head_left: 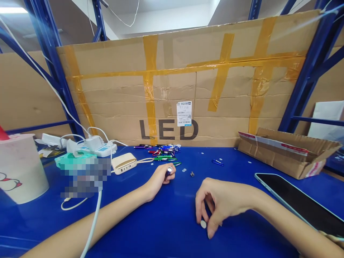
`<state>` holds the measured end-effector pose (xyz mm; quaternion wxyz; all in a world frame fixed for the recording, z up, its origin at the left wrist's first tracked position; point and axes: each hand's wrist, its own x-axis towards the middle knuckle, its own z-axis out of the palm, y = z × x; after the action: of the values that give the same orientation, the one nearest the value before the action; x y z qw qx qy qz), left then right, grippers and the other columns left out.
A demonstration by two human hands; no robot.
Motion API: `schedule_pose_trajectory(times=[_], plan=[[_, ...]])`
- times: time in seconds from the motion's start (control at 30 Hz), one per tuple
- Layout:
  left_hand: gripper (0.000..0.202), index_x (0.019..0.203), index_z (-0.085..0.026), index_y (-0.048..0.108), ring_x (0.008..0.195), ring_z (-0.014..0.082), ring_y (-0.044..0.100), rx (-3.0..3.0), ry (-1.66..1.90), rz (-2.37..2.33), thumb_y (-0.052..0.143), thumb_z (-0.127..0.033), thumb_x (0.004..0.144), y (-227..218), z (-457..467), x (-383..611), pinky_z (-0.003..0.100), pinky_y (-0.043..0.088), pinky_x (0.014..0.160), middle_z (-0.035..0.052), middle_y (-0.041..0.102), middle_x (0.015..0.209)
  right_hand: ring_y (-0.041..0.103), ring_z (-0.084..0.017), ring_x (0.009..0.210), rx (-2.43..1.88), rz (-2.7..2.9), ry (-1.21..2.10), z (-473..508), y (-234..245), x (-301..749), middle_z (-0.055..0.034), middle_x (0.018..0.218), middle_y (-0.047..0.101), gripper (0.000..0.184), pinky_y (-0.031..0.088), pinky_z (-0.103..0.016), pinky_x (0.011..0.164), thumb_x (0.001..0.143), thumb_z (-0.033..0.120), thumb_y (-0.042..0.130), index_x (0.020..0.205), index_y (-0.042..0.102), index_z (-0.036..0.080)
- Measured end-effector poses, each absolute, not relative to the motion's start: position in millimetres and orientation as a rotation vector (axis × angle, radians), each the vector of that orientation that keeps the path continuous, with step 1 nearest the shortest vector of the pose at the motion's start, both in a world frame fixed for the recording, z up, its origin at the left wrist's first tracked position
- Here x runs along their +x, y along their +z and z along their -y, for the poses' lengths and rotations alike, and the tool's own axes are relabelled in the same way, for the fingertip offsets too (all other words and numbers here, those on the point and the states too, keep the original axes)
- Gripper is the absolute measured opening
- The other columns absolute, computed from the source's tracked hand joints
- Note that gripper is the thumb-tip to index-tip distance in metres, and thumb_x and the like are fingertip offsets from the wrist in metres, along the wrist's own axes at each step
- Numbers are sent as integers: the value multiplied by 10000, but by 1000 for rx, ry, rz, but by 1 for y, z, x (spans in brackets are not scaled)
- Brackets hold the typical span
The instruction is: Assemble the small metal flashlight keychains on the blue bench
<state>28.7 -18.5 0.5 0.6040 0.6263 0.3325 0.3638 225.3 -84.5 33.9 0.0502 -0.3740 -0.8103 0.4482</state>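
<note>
My left hand (160, 178) rests on the blue table (166, 229), closed around a small blue flashlight (169, 170) whose silver open end points up. My right hand (220, 202) is nearer to me, fingers curled down, with thumb and forefinger pinching a small round silver button cell (203, 224) against the tabletop. Between the hands lies a tiny dark metal part (192, 174). Behind my left hand lies a pile of little coloured keychain flashlights (162, 152).
A taped cardboard wall marked "LED" (172, 107) closes the back. A shallow cardboard box (287, 150) sits at the right, with a dark tablet (298, 200) in front of it. At the left are a white cup (20, 168), a power bank (124, 163), a power strip (99, 147) and cables.
</note>
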Motion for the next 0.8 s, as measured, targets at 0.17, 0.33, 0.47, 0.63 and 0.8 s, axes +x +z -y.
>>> schedule_pose_trajectory(times=[0.17, 0.33, 0.47, 0.63, 0.8], plan=[[314, 560, -178, 323, 474, 83, 210, 1602, 861, -768, 375, -379, 796, 0, 25, 32, 253, 142, 484, -54, 269, 507, 559, -89, 519, -1200, 2459, 982, 75, 24, 218, -11, 693, 675, 227, 419, -178, 499, 651, 385, 697, 775, 719, 196], [341, 557, -177, 351, 492, 93, 239, 1702, 872, -797, 369, -413, 803, 3, 32, 35, 254, 180, 503, -49, 302, 507, 574, -104, 545, -1228, 2417, 510, 69, 18, 211, 4, 692, 679, 133, 415, -206, 536, 679, 335, 670, 720, 703, 214], [330, 558, -180, 347, 498, 98, 240, 1697, 861, -822, 358, -403, 801, 4, 33, 35, 255, 176, 507, -53, 293, 503, 579, -92, 544, -1120, 2310, 425, 67, 15, 208, -4, 751, 676, 139, 425, -199, 514, 725, 253, 603, 813, 701, 210], [294, 540, -182, 342, 503, 97, 243, 1711, 884, -831, 364, -362, 771, 6, 36, 35, 251, 178, 505, -53, 293, 504, 589, -99, 616, -861, 2115, 262, 66, 17, 206, -26, 823, 674, 161, 440, -196, 487, 782, 245, 553, 846, 697, 212], [290, 541, -185, 332, 516, 96, 248, 1699, 846, -814, 385, -385, 745, 6, 39, 37, 247, 193, 505, -50, 303, 522, 622, -136, 706, -846, 2061, 286, 69, 19, 203, -39, 835, 692, 169, 463, -219, 512, 799, 304, 565, 831, 710, 222]])
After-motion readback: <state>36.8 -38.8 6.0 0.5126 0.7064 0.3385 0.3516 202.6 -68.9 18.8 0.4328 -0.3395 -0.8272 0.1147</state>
